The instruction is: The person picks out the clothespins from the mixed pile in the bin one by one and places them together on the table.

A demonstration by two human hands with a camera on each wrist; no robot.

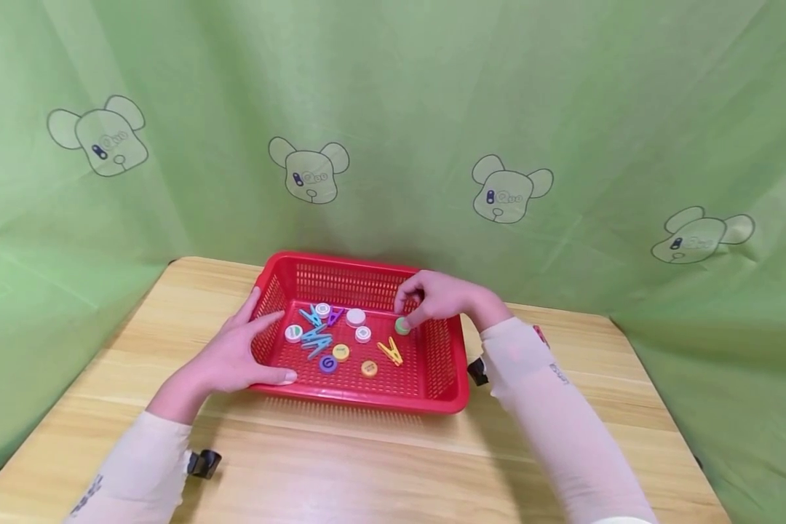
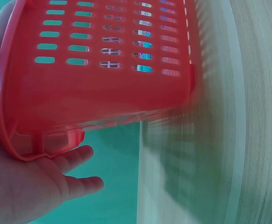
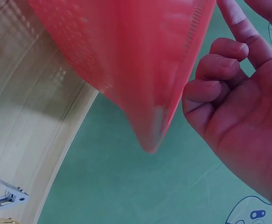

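Note:
A red plastic basket (image 1: 367, 397) stands on the wooden table. Inside it lie white bottle caps, a purple cap (image 1: 328, 364), a yellow cap (image 1: 340, 352) and an orange cap (image 1: 369, 368). Among them are light blue clothespins (image 1: 316, 340), a purple clothespin (image 1: 335, 315) and a yellow clothespin (image 1: 391, 352). My left hand (image 1: 232, 356) rests on the basket's left rim, fingers spread straight, thumb along the front corner. Over the basket's right side, my right hand (image 1: 435, 297) pinches a green cap (image 1: 402, 326) between thumb and finger; the right wrist view does not show that cap.
A green curtain (image 1: 406, 109) with bear-head prints hangs behind and beside the wooden table (image 1: 340, 473). Part of a small red thing (image 1: 540, 333) shows behind the right forearm. A pale clip-like object (image 3: 10, 195) lies on the table in the right wrist view.

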